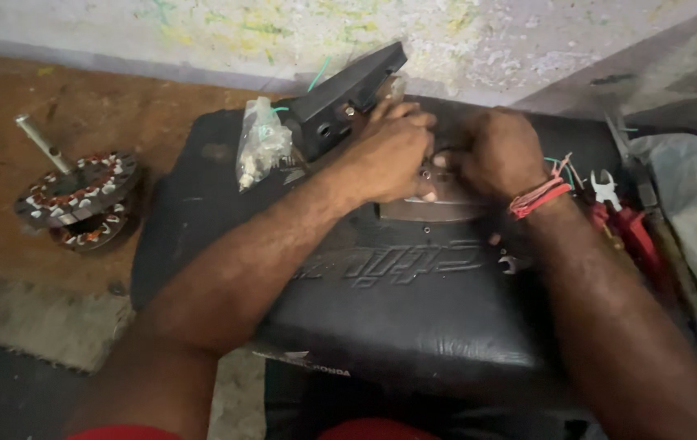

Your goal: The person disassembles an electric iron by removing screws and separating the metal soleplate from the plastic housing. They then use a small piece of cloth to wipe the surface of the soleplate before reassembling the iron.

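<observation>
Item: flat metal plate resting on the black padded seat, pinched at its near edge by my left hand and right hand, both closed on it; likely rigid, moderately heavy, smooth, best gripped by its edges.

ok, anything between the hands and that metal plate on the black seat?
Nothing visible. The left hand and the right hand are both already on the plate, fingers meeting over its top. The black handle part and the plastic bag lie behind and left of the hands, on the seat. What the fingers cover is hidden.
</observation>
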